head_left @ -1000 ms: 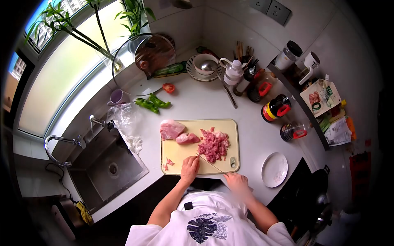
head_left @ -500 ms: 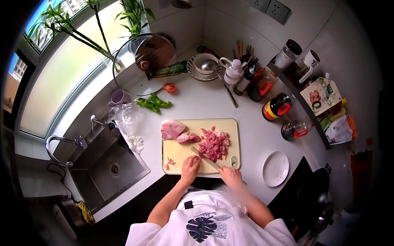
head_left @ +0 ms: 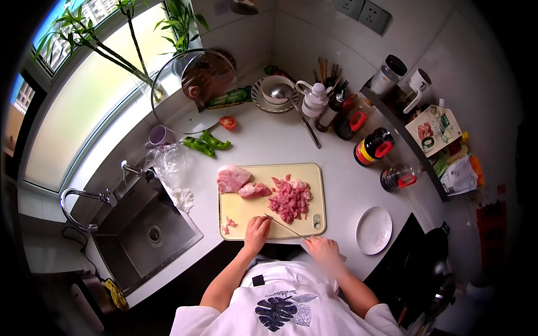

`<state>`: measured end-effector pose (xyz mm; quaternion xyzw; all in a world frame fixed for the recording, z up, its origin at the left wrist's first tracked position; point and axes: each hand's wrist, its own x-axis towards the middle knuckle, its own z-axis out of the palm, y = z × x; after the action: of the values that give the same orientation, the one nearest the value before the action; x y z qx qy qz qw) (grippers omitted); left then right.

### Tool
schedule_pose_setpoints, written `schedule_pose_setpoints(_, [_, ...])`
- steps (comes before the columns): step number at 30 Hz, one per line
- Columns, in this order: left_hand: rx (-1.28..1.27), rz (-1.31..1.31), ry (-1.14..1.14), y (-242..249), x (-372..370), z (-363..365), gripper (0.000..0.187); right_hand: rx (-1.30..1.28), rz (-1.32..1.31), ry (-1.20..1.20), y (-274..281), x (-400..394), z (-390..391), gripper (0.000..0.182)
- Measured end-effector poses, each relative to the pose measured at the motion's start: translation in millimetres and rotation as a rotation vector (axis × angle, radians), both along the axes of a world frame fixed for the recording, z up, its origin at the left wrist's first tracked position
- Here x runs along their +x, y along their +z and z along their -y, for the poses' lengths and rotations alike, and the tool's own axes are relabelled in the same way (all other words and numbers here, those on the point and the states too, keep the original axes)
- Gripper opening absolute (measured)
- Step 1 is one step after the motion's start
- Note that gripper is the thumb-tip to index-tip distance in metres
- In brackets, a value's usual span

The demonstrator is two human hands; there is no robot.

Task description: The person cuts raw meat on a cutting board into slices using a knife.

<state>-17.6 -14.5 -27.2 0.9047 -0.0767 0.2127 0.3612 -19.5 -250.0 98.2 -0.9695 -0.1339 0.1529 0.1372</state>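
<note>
On the white kitchen counter lies the cutting board, where my left hand rests with fingers bent on its near edge, my right hand grips the knife beside the chopped meat, so I judge I am between cuts and must next bring the uncut meat pieces under the blade.

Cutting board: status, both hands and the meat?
Right hand closed on knife, blade low over cutting board. Left hand flat at board's near edge. Diced meat piled centre-right, two uncut pieces far left. Nothing blocking.
</note>
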Motion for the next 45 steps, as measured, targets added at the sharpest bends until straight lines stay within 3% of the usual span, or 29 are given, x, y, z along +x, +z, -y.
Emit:
schedule_pose_setpoints(4, [0.035, -0.013, -0.022, -3, -1, -2, 0.021, -0.015, -0.122, 0.017, -17, 9, -10, 0.032])
schedule_pose_setpoints(8, [0.043, -0.011, -0.032, -3, 0, -2, 0.022, 0.035, -0.063, 0.055, -53, 27, -55, 0.031])
schedule_pose_setpoints(12, [0.048, 0.000, -0.028, 1, -2, -3, 0.023, 0.074, -0.026, 0.032, -50, 34, -71, 0.034])
schedule_pose_setpoints(19, [0.057, -0.136, -0.012, 9, 16, 13, 0.014, 0.178, 0.047, -0.156, -33, 14, 0, 0.037])
schedule_pose_setpoints(23, [0.002, -0.196, 0.179, 19, 46, 27, 0.016, 0.232, 0.042, -0.278, -4, 11, 14, 0.033])
schedule_pose_setpoints(26, [0.010, -0.159, 0.111, 17, 53, 9, 0.012, 0.191, 0.040, -0.189, 7, 8, 32, 0.030])
schedule_pose_setpoints(29, [-0.007, -0.127, 0.123, 19, 47, -19, 0.020, 0.138, 0.079, 0.021, -1, 2, 40, 0.031])
schedule_pose_setpoints(33, [0.014, -0.145, 0.389, 34, 57, -48, 0.038, 0.022, 0.127, 0.234, -48, -2, 30, 0.029])
schedule_pose_setpoints(36, [0.135, -0.125, 0.426, 31, 68, -60, 0.037, 0.009, 0.161, 0.144, -37, 9, 14, 0.028])
schedule_pose_setpoints(41, [-0.013, -0.371, 0.438, 21, 74, -46, 0.043, 0.010, 0.208, 0.027, -28, 43, 6, 0.029])
schedule_pose_setpoints(45, [0.065, -0.241, 0.506, 10, 66, -36, 0.045, -0.001, 0.108, -0.067, -32, 57, 0, 0.031])
